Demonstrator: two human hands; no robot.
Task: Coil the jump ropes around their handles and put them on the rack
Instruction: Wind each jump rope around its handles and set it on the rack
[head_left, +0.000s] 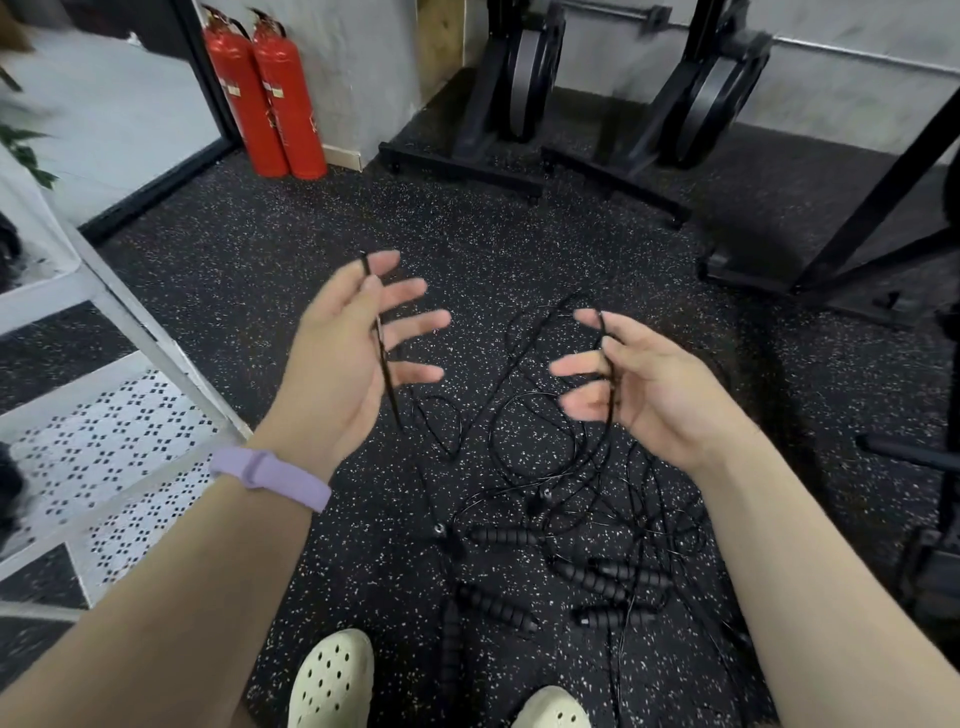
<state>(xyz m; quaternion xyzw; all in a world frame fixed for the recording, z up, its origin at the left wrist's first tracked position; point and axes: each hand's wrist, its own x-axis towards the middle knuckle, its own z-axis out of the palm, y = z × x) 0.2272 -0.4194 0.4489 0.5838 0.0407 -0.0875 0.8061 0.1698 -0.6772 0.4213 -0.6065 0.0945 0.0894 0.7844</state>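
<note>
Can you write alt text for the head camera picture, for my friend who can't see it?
Two bare hands, the left hand and right hand, each hold up a thin black cord above a tangled pile of jump ropes on a speckled black floor. A white rack stands to the left.

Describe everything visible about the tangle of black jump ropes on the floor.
The tangle of black jump ropes is thin black cord in loose overlapping loops, uncoiled, on the speckled black rubber floor. Several ribbed black handles lie flat near the cream perforated clogs. Strands rise to both hands: the left hand holds one under its thumb, the right hand pinches another.
</note>
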